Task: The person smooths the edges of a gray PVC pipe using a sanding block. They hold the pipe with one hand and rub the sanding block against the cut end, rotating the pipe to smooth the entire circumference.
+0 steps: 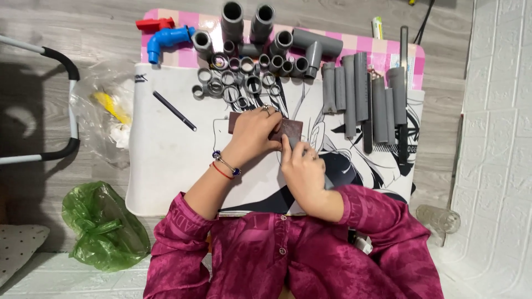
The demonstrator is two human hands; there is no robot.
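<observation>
The head camera looks straight down at a white mat [166, 160] with a black drawing on it; everything here is told from that mat. In the middle of the mat lies a dark brown sheet of sandpaper [291, 128]; the left hand [252, 135] lies flat on top of it, fingers close together, pressing it down, with rings on the fingers and a bead bracelet and a red string on the wrist. The right hand [302, 166] sits just beside the left hand, at the near edge of the sandpaper; its fingers are curled in and pinch something small against the sheet; I cannot tell what it is, because the fingers hide it.

At the far edge of the mat sits a pile of short grey pipe rings [235, 80]; behind them lie bigger grey pipe joints [310, 47]; on the mat's right side lies a row of long grey pipe pieces [363, 94]. A blue elbow pipe [166, 40] and a red cap [152, 24] lie at the mat's far left corner; a black pen [174, 111] lies on the mat's left part. Off the mat, on the floor to its left, sit a clear bag [105, 116] and a green bag [102, 227].
</observation>
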